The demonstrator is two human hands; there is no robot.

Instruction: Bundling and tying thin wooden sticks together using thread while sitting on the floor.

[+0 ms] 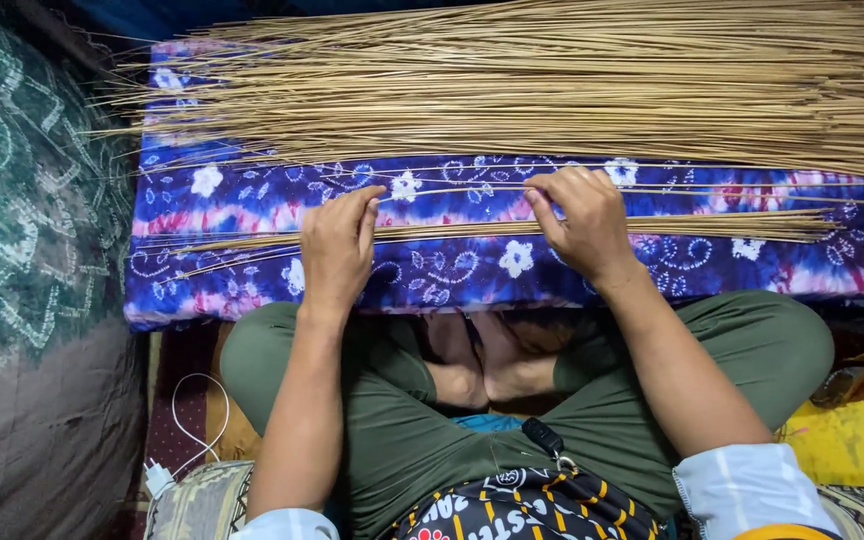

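Note:
A small bundle of thin tan sticks point(472, 229) lies across a blue-and-purple tie-dye cushion point(472, 275) in front of me. My left hand point(337, 248) rests on the bundle's left part, fingertips pinching a few single sticks. My right hand point(580, 222) presses on the bundle further right, its fingers curled over a loose stick point(712, 190) that runs off to the right. A far bigger heap of the same sticks point(552, 85) covers the cushion's far half.
I sit cross-legged in green trousers point(392, 430) with bare feet point(482, 375) below the cushion. A dark green patterned cloth point(22, 220) fills the left side. A white charger and cable point(167, 465) lie at lower left, yellow fabric point(852, 440) at lower right.

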